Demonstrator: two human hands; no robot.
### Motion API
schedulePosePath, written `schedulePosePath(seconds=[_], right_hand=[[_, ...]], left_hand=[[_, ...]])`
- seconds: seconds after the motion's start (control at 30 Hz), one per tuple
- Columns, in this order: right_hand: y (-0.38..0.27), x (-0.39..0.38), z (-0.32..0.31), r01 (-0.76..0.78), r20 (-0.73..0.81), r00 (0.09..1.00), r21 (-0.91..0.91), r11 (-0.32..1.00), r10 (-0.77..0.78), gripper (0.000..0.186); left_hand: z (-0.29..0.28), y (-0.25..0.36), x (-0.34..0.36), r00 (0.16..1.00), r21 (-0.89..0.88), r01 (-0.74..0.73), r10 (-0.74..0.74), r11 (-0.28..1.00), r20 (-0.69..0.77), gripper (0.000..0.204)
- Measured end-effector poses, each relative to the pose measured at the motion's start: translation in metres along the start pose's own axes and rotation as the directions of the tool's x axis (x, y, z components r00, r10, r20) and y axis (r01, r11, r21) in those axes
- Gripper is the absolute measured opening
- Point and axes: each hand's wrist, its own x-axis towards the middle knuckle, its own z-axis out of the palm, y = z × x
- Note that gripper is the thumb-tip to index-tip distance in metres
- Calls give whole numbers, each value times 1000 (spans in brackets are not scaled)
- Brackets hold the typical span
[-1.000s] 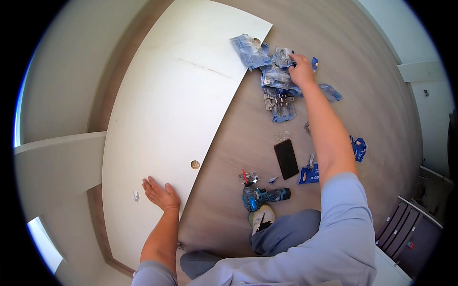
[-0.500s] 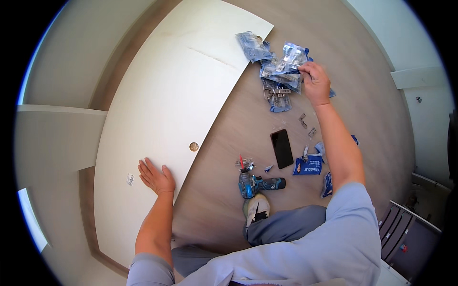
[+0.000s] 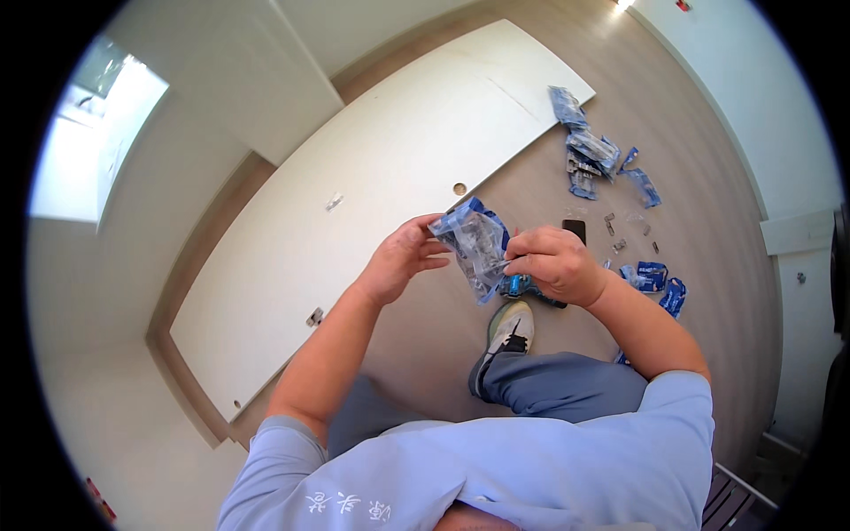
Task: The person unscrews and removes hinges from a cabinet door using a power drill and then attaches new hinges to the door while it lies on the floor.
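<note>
A clear and blue plastic bag [image 3: 474, 239] hangs in front of me over the white board's edge, with grey metal parts dimly visible inside. My left hand [image 3: 398, 261] has its fingers at the bag's upper left corner, thumb spread below them. On the bag's right side, my right hand [image 3: 558, 265] pinches the plastic between thumb and fingers. Beneath the bag lies a blue and black cordless drill [image 3: 515, 285], mostly covered by bag and hand. The large white board [image 3: 372, 177] lies flat on the floor, with a round hole [image 3: 459, 188] near its edge.
More bags [image 3: 593, 150] lie beside the board's far right end. A phone [image 3: 575, 232], small metal pieces [image 3: 610, 224] and torn blue packets [image 3: 652, 276] are scattered on the right. A metal hinge [image 3: 314, 317] sits at the board's near edge. My shoe [image 3: 512, 327] stands below the drill.
My right hand has come back from the bag pile with one bag. My left hand has lifted off the board and come to it. The view has shifted.
</note>
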Motion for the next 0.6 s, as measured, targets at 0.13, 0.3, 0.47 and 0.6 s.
schedulePosePath(seconds=[0.13,0.3,0.47,0.6], right_hand=[[-43,41,17,32,281,958,96,995,-58,16],[-117,115,15,-294,311,925,220,930,219,41],[-190,151,30,-485,628,692,42,873,355,52],[-218,118,42,-284,609,768,48,958,198,30]], left_hand=[[10,13,-82,959,215,-66,122,974,-257,28],[41,34,-176,835,322,-211,341,923,-431,20],[95,27,-227,772,168,-399,430,901,-469,21],[93,-19,-266,869,211,-286,346,935,-354,22]])
